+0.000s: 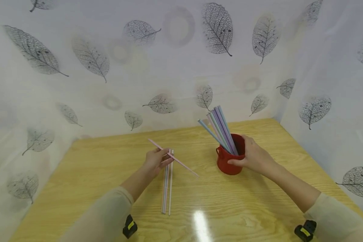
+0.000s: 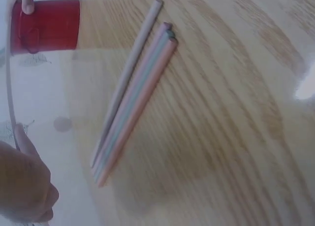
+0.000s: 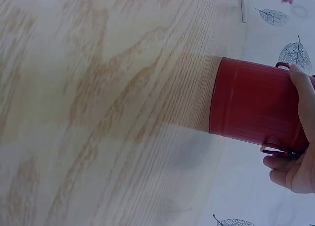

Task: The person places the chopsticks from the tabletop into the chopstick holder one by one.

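My left hand (image 1: 158, 160) pinches a thin pink straw (image 1: 184, 165) and holds it slantwise above the table. Below that hand several pastel straws (image 1: 165, 191) lie side by side; the left wrist view shows pink, lilac and green straws (image 2: 142, 105) on the wood, one slightly apart. To the right, a red bucket (image 1: 227, 164) with small side handles stands upright, and blue, purple, green and pink straws (image 1: 220, 129) lean leftward out of it. My right hand (image 1: 254, 156) grips the bucket's rim from the right, its thumb across the front.
The wooden table (image 1: 109, 161) has a back edge against a white curtain (image 1: 175, 67) printed with grey leaves. Light glares on the tabletop near the front. Black wrist devices (image 1: 129, 227) show by both sleeves.
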Motion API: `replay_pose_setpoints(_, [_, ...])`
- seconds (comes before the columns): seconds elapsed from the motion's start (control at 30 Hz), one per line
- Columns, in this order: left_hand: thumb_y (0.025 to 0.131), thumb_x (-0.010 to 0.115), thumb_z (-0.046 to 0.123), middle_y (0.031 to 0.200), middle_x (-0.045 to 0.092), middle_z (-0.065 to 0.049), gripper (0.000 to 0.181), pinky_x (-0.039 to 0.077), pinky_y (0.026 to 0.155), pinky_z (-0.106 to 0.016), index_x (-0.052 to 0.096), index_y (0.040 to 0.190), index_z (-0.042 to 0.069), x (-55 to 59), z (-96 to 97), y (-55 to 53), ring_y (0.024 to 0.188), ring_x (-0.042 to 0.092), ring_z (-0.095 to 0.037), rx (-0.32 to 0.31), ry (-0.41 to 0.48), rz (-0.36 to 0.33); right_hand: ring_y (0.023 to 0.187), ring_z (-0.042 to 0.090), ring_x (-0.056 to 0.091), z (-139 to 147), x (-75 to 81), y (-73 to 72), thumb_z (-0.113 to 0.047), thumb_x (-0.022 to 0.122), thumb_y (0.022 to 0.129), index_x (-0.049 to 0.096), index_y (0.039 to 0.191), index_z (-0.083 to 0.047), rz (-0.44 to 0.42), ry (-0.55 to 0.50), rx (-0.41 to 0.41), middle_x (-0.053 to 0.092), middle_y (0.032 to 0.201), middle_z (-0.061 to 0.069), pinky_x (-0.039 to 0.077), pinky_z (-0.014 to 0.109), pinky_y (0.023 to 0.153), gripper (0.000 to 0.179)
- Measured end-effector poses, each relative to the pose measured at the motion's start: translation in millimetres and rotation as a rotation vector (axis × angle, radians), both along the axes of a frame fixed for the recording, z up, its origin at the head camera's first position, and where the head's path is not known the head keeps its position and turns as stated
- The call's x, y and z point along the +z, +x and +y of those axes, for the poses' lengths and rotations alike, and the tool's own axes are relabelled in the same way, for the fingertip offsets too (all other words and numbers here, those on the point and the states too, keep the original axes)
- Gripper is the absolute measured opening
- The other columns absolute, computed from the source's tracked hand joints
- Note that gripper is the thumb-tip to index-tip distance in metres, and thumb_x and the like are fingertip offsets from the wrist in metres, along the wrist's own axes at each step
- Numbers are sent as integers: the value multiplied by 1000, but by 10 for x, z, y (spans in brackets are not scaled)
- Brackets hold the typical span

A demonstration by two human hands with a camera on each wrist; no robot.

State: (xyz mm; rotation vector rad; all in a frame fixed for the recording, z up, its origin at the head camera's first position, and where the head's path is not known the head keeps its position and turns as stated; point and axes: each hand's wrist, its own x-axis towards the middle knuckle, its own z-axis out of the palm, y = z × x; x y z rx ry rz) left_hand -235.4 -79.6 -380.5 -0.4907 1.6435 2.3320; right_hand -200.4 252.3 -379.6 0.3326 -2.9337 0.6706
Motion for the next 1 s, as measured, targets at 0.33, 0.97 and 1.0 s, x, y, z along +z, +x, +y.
replay_pose_setpoints(0.33, [97, 48, 2, 99, 47, -12, 8, 59, 82, -27, 41, 94, 4, 250, 221, -25, 77, 63, -15, 130, 170, 75, 111, 41, 51, -2, -22, -17, -58, 76, 69, 27, 140, 6, 10, -14, 8, 46, 126, 29, 52, 58, 86, 108])
replay_pose_setpoints(0.97, [97, 50, 2, 115, 51, -22, 48, 60, 78, -28, 27, 139, -4, 410, 786, -55, 95, 64, -28, 183, 176, 187, 109, 42, 52, 15, -31, -24, -61, 75, 68, 27, 139, 8, 8, -1, -5, 47, 124, 30, 53, 58, 84, 110])
replay_pose_setpoints(1.0, [97, 49, 2, 117, 49, -23, 50, 60, 78, -28, 24, 139, -4, 402, 820, -46, 98, 63, -29, 179, 163, 210, 109, 42, 52, 13, -32, -23, -61, 76, 68, 28, 138, 7, 7, -3, -6, 47, 123, 30, 53, 58, 83, 109])
